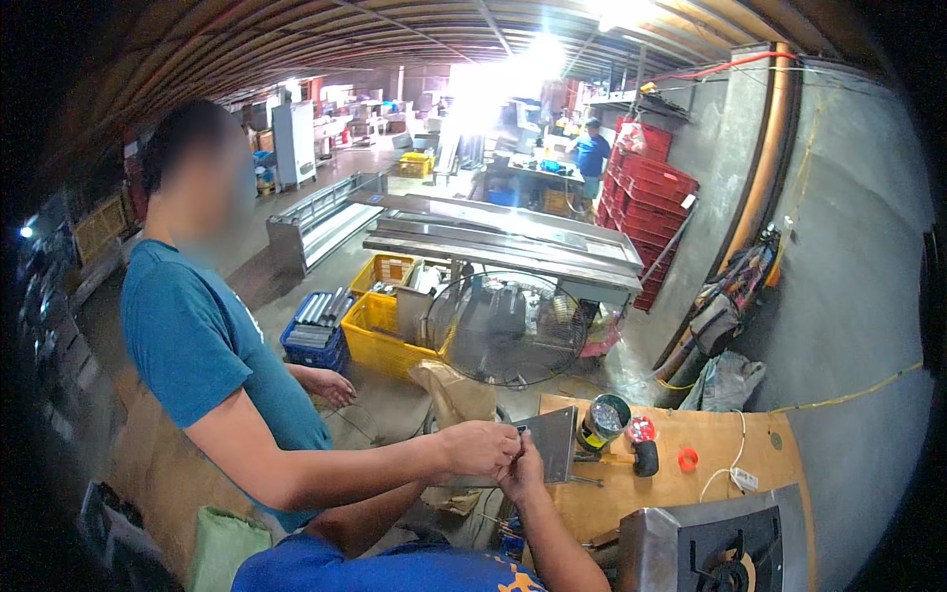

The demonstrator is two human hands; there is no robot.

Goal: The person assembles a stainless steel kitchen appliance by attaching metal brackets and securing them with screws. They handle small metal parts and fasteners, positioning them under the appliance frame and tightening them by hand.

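My right hand (523, 472) is closed, thumb upward, in front of my body. Its fingertips meet the hand (478, 449) of a person in a teal shirt, who reaches in from the left. A small dark piece (520, 430) shows at their fingertips; its kind is too small to tell. Just beyond my right hand, a flat grey metal plate (554, 441) stands tilted at the edge of the wooden table (769, 444). My left forearm (380, 518) passes under the other person's arm, which hides the fingers of my left hand.
On the table are a can (604, 422), a black cylindrical piece (645, 459), an orange ring (688, 460) and a gas stove (725, 553). Past it stand a round fan (508, 331), yellow crates (380, 331), a blue crate (314, 345) and a long metal bench (503, 242). Red crates (651, 187) are stacked along the wall.
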